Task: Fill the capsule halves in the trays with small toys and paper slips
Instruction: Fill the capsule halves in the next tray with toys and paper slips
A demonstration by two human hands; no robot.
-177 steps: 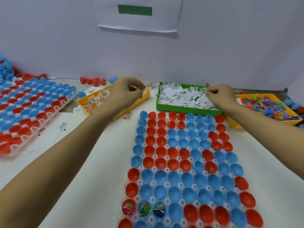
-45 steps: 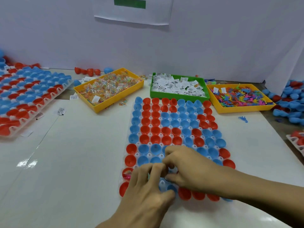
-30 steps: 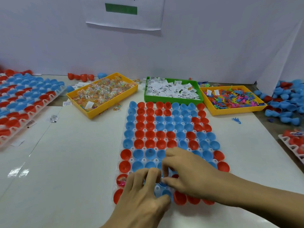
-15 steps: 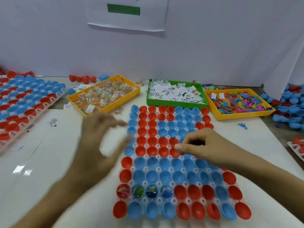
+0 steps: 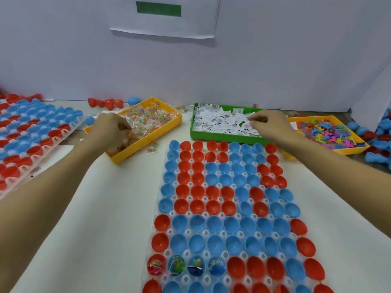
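Note:
A clear tray [image 5: 169, 253] of red and blue capsule halves lies in front of me. Several halves in its second-nearest row hold toys [image 5: 176, 267]. My left hand [image 5: 110, 132] reaches into the left yellow bin [image 5: 148, 138] of bagged toys, fingers curled around a small clear bag. My right hand [image 5: 270, 125] is over the green bin [image 5: 222, 137] of paper slips, its thumb and fingertips pinching at a slip at the bin's right end.
A second yellow bin [image 5: 349, 148] of bright plastic toys stands at the right. Another filled tray [image 5: 31, 136] of capsule halves lies at the left. Loose red and blue halves [image 5: 376, 142] are piled at the far right and by the back wall.
Both hands left the near rows of the tray and reached back to the bins. One more capsule half in the near row now holds a toy.

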